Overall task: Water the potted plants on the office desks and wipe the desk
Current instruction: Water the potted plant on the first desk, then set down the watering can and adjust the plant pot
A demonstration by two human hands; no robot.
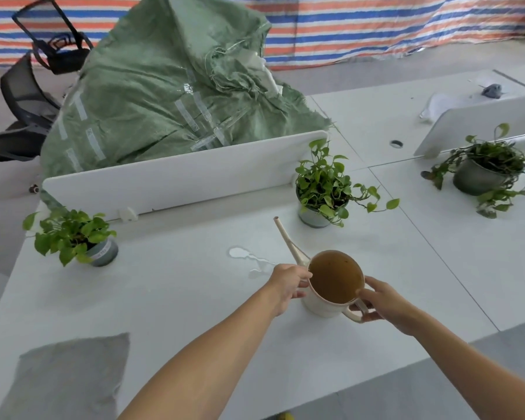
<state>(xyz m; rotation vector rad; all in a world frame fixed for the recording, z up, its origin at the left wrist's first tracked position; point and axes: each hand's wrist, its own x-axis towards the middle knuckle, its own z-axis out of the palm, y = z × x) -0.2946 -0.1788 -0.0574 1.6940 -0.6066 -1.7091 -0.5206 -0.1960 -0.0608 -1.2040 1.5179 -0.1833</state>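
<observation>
A cream watering can (322,304) full of brownish water stands on the white desk (176,298), its long spout aimed up and left. My left hand (288,284) presses against the can's left side near the rim. My right hand (382,303) is closed around its handle. Three leafy potted plants stand on the desks: one at the left (73,236), one in the middle (323,187) beyond the spout, one at the right (484,172). A grey cloth (67,377) lies flat near the front left edge. A small puddle (246,256) sits left of the can.
A white divider panel (179,177) runs behind the left and middle plants, a second panel (479,122) at the right. A big green sack (170,83) bulges behind the divider. Black office chairs (28,95) stand far left. A small grey lump (493,90) lies on the far desk.
</observation>
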